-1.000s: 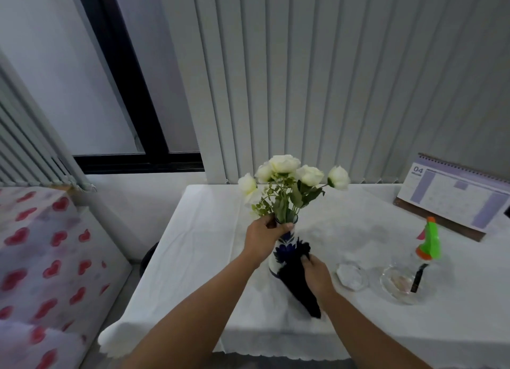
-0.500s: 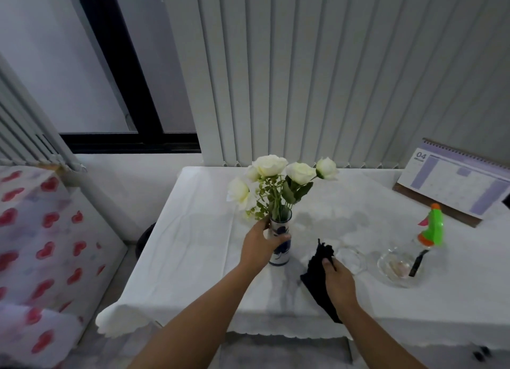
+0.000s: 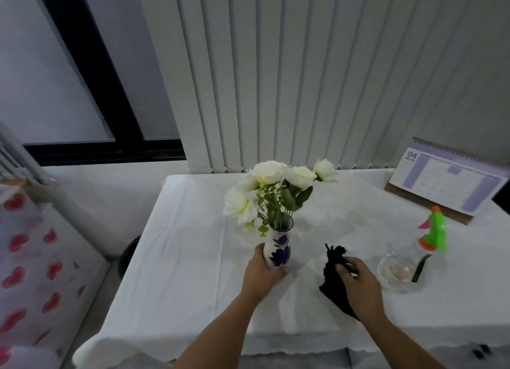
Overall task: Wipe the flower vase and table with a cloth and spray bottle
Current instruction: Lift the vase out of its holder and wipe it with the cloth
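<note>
Left hand [image 3: 263, 272] grip clasps vase [image 3: 278, 251] base, upright on counter [image 3: 193, 258], centre. Right hand [image 3: 358, 281] clenches black cloth [image 3: 332, 275] just right of vase. Likely switching to counter wipe; next: reach spray bottle [image 3: 433, 236], far right.

Two bare forearms reach in from the bottom edge, with no sleeve showing on either. The left hand [image 3: 262, 275] and the right hand [image 3: 358, 283] wear no gloves, rings, watch or bracelet. The nails look short and unpainted.
</note>
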Available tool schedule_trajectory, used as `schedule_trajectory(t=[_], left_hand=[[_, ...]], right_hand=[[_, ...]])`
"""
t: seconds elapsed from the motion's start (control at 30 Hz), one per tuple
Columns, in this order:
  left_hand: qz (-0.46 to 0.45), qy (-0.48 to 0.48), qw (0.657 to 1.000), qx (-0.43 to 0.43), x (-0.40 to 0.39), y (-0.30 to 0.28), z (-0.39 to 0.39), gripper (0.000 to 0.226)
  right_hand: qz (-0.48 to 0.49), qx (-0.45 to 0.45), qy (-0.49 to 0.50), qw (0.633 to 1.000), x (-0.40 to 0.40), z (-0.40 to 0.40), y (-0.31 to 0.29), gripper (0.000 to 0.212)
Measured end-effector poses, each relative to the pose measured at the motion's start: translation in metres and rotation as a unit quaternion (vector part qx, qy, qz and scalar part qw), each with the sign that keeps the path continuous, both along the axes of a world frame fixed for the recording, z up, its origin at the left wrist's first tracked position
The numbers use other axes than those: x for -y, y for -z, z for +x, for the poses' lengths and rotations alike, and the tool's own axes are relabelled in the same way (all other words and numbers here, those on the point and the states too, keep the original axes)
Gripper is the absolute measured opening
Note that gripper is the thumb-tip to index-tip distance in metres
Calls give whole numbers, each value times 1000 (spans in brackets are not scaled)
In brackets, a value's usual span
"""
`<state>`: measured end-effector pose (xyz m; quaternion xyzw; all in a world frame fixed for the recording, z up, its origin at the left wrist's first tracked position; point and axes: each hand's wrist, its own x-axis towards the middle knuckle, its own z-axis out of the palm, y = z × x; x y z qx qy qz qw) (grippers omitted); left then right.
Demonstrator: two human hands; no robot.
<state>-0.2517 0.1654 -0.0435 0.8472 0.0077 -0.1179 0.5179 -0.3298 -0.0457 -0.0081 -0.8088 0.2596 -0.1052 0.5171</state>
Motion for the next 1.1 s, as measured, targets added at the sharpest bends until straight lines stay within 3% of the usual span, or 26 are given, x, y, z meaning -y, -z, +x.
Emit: schedule_trajectory(t=[0.17,0.3,0.5,0.63,0.7,0.87,0.93,1.03,1.1], left_hand=[[5,-6,1000,1,14,-15,4,65],[23,10,1000,-11,28,-38,2,64],[64,0,998,17,44,-75,-4,59],[101,-19,994,40,44,-92,-4,56],[110,-22,993,42,42,-95,-7,58],[126,-7,991,35,40,-97,-16,60],[130,-6,991,31,39,-95,-18,62],[143,-2,989,25,39,-92,-21,61],[138,-1,990,21,39,-91,-24,60]], right_hand=[[-60,79,-24,995,2,25,-27,18],[-226,197,-64,952,-4,53,-57,28],[-438,291,-147,838,-19,77,-79,33],[-565,312,-322,692,-22,71,-80,29],[-598,304,-351,653,-23,78,-94,31],[-596,278,-197,727,-20,97,-135,40],[-601,284,-234,710,-23,88,-125,42],[-611,276,-363,647,-30,69,-105,42],[-601,268,-360,661,-27,71,-112,39]])
